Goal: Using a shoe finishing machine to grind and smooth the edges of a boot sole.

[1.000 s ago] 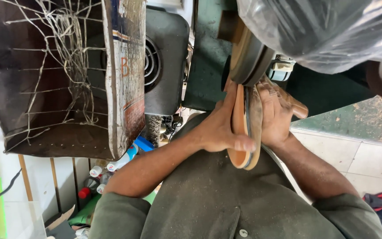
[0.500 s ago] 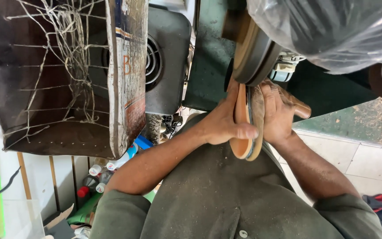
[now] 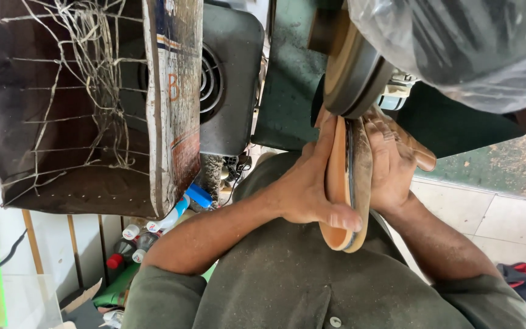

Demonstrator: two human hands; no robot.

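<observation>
Little has shifted over the last second: the pair of tan shoe soles (image 3: 345, 183) stays pressed edge-up against the rim of the grinding wheel (image 3: 351, 73), only seated slightly higher, so the sanding pass looks ongoing. Left hand (image 3: 305, 189) clamps one side, thumb wrapped under the lower edge, fingers closed flat along the sole. Right hand (image 3: 394, 164) mirrors it, fingers closed against the other face, both forearms angled up toward the wheel.

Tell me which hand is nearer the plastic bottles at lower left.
Left. The left hand presses the near face of the sole, on the side of the bottles; the right hand is behind the sole, farther off.
</observation>
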